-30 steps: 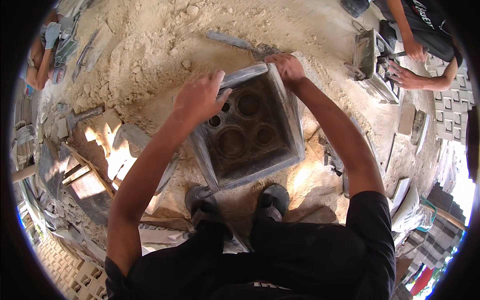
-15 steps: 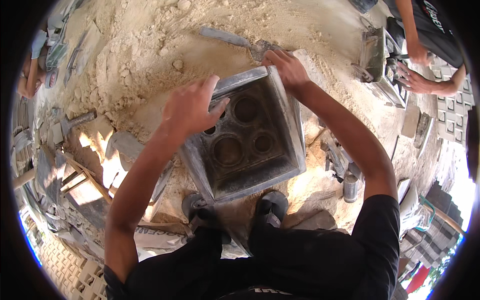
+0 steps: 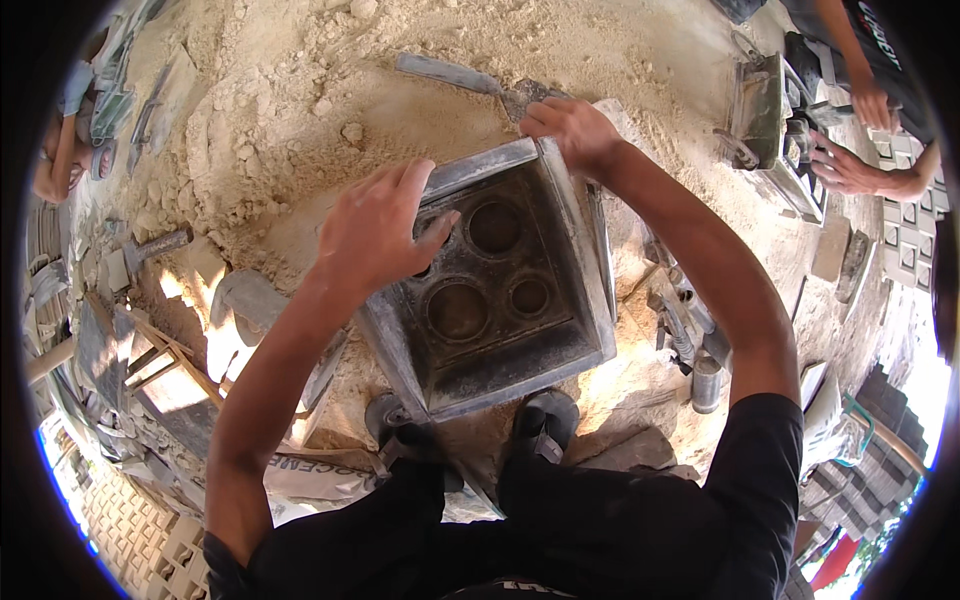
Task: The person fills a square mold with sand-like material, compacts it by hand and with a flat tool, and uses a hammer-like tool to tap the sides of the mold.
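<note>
Square metal mould, dark, four round holes in its recessed face, sits on the sand heap right in front of the person's shoes, tilted, near edge low by the feet, far edge up toward the pile. It's roughly square, so no real long axis; it's rotated a bit, far corner pointing up-right.

Left hand: fingers spread wide, laid over the mould's far-left rim, fingertips dipping toward the nearest hole. Flat contact, not a closed grip as far as I can see.

Right hand: curled over the far-right corner, fingers hooked on the rim. This one is clamped on.

Both hands are on the far edge, mould between them and the body. Left is nearer the centre.

Around: a flat metal blade tool lies on the sand beyond the far edge. Another person's hands work a similar mould at upper right, well apart. Patterned blocks stacked at right edge.
</note>
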Demonstrator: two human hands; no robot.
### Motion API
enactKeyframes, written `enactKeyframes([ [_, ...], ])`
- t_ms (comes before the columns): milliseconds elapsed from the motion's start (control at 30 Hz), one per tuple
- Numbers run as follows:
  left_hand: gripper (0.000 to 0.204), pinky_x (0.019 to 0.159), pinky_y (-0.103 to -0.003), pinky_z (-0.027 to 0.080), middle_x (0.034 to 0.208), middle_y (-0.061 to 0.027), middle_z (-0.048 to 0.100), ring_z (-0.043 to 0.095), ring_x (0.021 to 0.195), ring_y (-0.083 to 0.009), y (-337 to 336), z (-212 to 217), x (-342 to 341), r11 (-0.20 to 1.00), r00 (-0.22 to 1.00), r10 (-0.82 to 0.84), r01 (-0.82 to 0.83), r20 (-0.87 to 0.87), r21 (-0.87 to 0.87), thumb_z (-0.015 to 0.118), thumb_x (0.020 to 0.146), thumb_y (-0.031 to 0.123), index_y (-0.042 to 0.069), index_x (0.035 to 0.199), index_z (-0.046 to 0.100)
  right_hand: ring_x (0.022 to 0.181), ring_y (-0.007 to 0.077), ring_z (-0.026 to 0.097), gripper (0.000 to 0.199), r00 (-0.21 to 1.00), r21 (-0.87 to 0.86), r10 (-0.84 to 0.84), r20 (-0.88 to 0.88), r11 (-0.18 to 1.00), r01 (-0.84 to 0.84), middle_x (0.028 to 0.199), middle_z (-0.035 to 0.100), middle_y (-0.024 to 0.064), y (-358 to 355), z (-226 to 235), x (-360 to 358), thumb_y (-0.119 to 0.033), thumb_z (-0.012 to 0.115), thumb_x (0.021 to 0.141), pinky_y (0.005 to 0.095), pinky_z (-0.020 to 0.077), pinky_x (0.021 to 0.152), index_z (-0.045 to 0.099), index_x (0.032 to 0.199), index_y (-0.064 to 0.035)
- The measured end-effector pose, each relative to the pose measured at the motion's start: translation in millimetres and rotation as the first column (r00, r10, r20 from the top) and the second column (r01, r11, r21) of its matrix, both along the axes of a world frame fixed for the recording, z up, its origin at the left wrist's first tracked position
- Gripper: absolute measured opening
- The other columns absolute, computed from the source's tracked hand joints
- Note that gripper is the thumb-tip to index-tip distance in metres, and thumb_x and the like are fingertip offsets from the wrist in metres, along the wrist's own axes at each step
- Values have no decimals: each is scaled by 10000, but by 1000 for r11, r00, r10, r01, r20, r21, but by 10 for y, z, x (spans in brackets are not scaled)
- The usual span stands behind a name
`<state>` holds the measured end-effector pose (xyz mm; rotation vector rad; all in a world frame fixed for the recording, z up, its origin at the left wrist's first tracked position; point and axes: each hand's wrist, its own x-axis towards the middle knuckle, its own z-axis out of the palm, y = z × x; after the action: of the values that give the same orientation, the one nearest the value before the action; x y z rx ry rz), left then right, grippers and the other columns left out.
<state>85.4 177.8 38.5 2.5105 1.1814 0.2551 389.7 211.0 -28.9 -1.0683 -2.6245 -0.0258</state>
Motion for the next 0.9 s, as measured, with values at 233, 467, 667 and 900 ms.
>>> enactKeyframes([
  [233, 586, 884, -463, 480, 1091, -202, 643, 623, 1012, -382, -17, 77, -11, 996, 999, 21, -23, -27, -84, 626, 852, 437, 20, 1251, 525, 1069, 224, 596, 310, 974, -207, -50, 220, 974, 96, 1087, 626, 42, -36, 229, -126, -66, 593, 802, 346, 479, 935, 660, 1098, -130],
  [467, 488, 948, -443, 445, 1161, -187, 612, 571, 1099, -361, -90, 49, -66, 999, 991, 29, -27, 131, -23, 591, 890, 362, 28, 1242, 536, 1150, 206, 581, 267, 903, -340, -187, 387, 881, 328, 1169, 641, 58, -29, 322, -257, -140, 608, 869, 371, 438, 1022, 656, 1132, -145],
  [667, 292, 912, -401, 445, 1082, -178, 608, 568, 1044, -351, -707, 80, -565, 979, 778, 43, -159, 627, 130, 656, 835, 95, -19, 1091, 576, 1149, 265, 579, 319, 901, -33, -320, 293, 938, 344, 1164, 625, 109, -484, 733, -101, -92, 576, 868, 428, 427, 1045, 592, 1187, -76],
  [900, 307, 817, -415, 487, 978, -216, 598, 589, 958, -355, -2137, -47, -1168, 968, 984, 55, -12, 168, -250, 625, 843, 174, -34, 1055, 549, 1064, 274, 612, 268, 934, 153, -358, 4, 923, 353, 1134, 598, 144, -1226, 1124, -402, -92, 565, 863, 402, 505, 929, 574, 1122, -27],
])
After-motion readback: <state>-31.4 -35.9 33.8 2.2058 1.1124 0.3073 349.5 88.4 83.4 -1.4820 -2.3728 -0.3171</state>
